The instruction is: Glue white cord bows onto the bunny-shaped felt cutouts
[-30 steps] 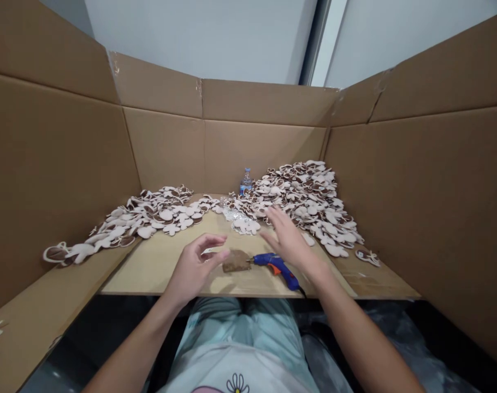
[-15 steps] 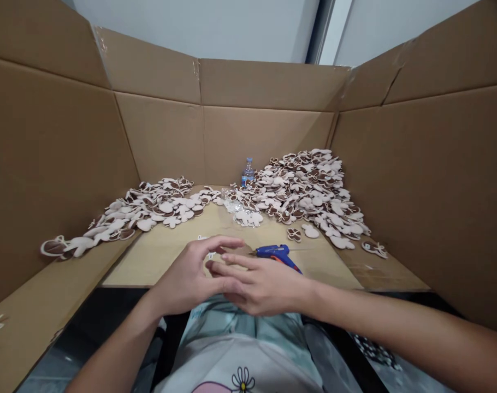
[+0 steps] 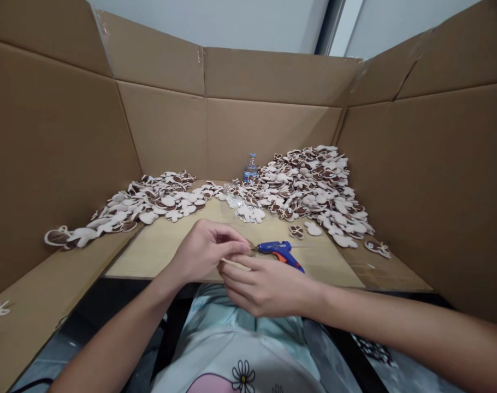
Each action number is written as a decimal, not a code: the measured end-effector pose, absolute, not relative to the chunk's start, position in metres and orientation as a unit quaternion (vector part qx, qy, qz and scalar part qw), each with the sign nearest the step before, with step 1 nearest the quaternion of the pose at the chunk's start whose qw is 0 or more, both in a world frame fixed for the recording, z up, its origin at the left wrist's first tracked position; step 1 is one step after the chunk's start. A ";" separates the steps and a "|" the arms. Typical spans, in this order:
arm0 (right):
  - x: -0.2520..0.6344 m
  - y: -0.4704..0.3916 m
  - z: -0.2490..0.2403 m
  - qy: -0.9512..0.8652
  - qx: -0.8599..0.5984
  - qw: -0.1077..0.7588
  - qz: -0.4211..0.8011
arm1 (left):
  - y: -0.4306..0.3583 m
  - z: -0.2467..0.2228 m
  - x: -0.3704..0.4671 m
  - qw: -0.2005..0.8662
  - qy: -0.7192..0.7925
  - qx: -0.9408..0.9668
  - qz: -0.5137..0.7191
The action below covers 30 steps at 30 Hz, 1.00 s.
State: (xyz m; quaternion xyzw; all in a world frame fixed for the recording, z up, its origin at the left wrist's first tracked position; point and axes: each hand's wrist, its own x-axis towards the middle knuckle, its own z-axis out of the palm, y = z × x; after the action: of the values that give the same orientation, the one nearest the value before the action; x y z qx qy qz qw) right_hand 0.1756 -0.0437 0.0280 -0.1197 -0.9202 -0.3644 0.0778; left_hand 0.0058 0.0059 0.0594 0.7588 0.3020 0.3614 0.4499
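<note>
My left hand (image 3: 211, 248) is closed, thumb and forefinger pinched together near the nozzle of a blue glue gun (image 3: 275, 248). Just below it, my right hand (image 3: 260, 284) has its fingers curled and pressed together, the fingertips close to the left ones. Whatever lies between the fingers is too small or hidden to make out. The glue gun rests on the pale board (image 3: 150, 254), behind my right hand, with an orange trigger. A small brown piece with a cream cord outline (image 3: 296, 232) and a pale flat piece (image 3: 313, 228) lie beyond it.
Heaps of brown and cream pieces stand at the right (image 3: 314, 185) and left (image 3: 150, 199). Between them are a clear plastic bag (image 3: 237, 202) and a water bottle (image 3: 250, 168). Tall cardboard walls (image 3: 273, 128) enclose the board. A cream bow (image 3: 0, 309) lies far left.
My left hand has gone from loosely spread fingers to a pinch. My right fingers have drawn closer together. The view has shifted slightly.
</note>
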 end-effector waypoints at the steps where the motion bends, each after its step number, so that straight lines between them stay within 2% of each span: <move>1: 0.177 -0.044 0.027 -0.914 -0.125 0.081 -0.377 | 0.010 0.058 0.005 0.442 0.310 0.756 0.370; 6: 0.185 -0.046 0.018 -0.907 -0.136 0.065 -0.393 | 0.035 0.053 -0.005 0.390 0.343 0.765 0.381; 10: 0.200 -0.043 0.018 -0.940 -0.157 0.063 -0.296 | 0.073 0.051 -0.022 0.362 0.394 0.714 0.452; 14: 0.229 -0.032 0.026 -0.911 -0.369 0.053 -0.175 | 0.122 0.058 -0.048 0.318 0.470 0.601 0.562; 18: 0.261 -0.024 0.024 -0.775 -0.619 0.027 -0.122 | 0.153 0.068 -0.062 0.225 0.439 0.499 0.712; 20: 0.270 -0.026 0.018 -0.724 -0.687 0.019 -0.060 | 0.159 0.068 -0.060 0.189 0.447 0.589 0.646; 23: 0.270 -0.031 0.007 -0.669 -0.741 0.025 0.059 | 0.164 0.055 -0.052 0.166 0.473 0.788 0.358; 24: 0.267 -0.033 0.003 -0.652 -0.752 0.033 0.090 | 0.166 0.049 -0.049 0.164 0.477 0.807 0.309; 26: 0.260 -0.033 -0.005 -0.625 -0.769 0.057 0.117 | 0.171 0.037 -0.045 0.141 0.490 0.818 0.265; 30: 0.255 -0.027 -0.023 -0.619 -0.768 0.136 0.091 | 0.182 0.015 -0.048 0.075 0.505 0.833 0.213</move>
State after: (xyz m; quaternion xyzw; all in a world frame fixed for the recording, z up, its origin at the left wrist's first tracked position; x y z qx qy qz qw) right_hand 0.2551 -0.0267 -0.0226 -0.7683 -0.6187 0.0915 0.1364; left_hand -0.0479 0.1818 0.0154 0.8333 0.5048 0.2127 0.0746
